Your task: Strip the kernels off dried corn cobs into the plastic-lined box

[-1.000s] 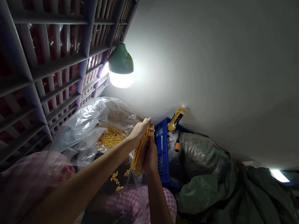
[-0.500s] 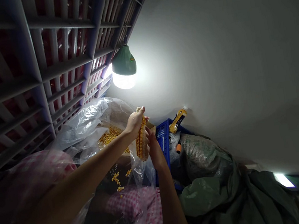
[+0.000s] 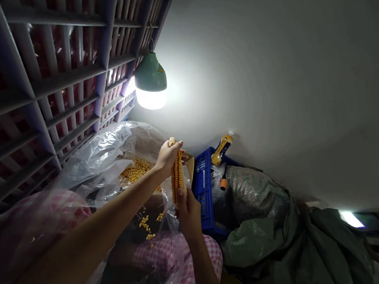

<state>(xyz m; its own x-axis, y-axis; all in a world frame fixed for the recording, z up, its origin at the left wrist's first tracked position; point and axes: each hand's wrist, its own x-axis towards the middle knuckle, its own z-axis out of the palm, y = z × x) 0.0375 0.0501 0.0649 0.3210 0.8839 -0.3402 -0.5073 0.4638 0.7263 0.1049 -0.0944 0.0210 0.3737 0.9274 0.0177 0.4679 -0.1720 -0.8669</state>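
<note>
A dried ear of corn (image 3: 177, 176) stands nearly upright between my hands, rows of yellow kernels facing me. Near its top end my left hand (image 3: 169, 157) is closed around it, thumb along the upper side. At the lower end my right hand (image 3: 188, 209) grips it, with the thumb pressed on the kernels. Below and left, loose corn kernels (image 3: 136, 170) lie heaped inside a clear plastic bag (image 3: 106, 143). A few more kernels (image 3: 145, 225) rest on the plastic over my lap.
A lit green lamp (image 3: 151, 81) hangs from a slatted plastic crate (image 3: 68, 79) at upper left. To the right are a blue basket (image 3: 203, 192), a yellow bottle (image 3: 222, 149), a stuffed sack (image 3: 255, 191) and dark green cloth (image 3: 300, 249). A pale wall (image 3: 290, 73) rises behind.
My right hand has moved down from the ear's side to its lower end, thumb now over the kernels. The ear has turned to show more kernels. The whole view has shifted slightly.
</note>
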